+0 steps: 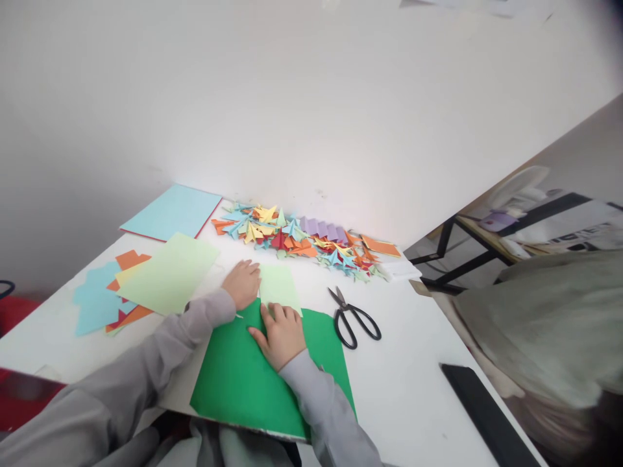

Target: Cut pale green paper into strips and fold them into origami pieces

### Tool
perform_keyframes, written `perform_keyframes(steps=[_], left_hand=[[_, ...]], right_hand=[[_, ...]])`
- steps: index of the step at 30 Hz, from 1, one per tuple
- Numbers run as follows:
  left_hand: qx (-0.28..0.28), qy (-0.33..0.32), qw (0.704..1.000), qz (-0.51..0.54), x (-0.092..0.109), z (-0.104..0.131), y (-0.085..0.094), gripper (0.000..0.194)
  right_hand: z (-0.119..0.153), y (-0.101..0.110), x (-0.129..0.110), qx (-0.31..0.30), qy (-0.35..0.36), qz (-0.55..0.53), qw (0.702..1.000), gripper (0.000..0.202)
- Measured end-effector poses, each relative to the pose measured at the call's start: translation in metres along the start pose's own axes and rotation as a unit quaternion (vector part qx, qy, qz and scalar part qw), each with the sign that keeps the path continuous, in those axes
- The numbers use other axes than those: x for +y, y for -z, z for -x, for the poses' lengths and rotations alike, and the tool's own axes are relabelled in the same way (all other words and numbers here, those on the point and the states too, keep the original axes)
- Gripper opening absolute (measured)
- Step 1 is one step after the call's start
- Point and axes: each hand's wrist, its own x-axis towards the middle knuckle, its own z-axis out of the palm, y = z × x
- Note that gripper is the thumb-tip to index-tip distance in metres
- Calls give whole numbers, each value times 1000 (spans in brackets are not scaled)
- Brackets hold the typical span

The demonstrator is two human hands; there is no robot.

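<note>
To the left of the smooth green rectangular sheet (233,383), overlapping loose papers in blue, orange, yellow and pale green (170,272), flat and unfolded; farther off in that direction, a light-blue square stack (172,211). At its far edge, left hand (242,285) unclenched, fingers extended against a small pale-green paper (280,282), apparently uncreased. Over that edge, right hand (285,334) palm down, fingers spread on the same paper, no grip visible. Beyond, many finished-looking multicoloured folded paper pieces (302,248). To the right, unheld black-handled scissors (343,306); farther right, a long black strip (487,412).
</note>
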Motion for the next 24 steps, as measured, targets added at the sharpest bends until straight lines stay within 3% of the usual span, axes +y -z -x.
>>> perform_keyframes(steps=[3, 8, 13, 24], left_hand=[[-38, -26, 999, -9, -16, -11, -13, 37], [3, -39, 999, -9, -20, -7, -23, 38], [-3, -22, 1000, 9, -20, -6, -23, 39], [-9, -20, 1000, -18, -16, -5, -16, 41]], right_hand=[[-9, 6, 5, -21, 5, 5, 1000, 42], [-46, 5, 10, -19, -18, 21, 999, 34], [-78, -11, 6, -8, -59, 43, 997, 32], [-49, -5, 5, 8, 0, 59, 998, 30]])
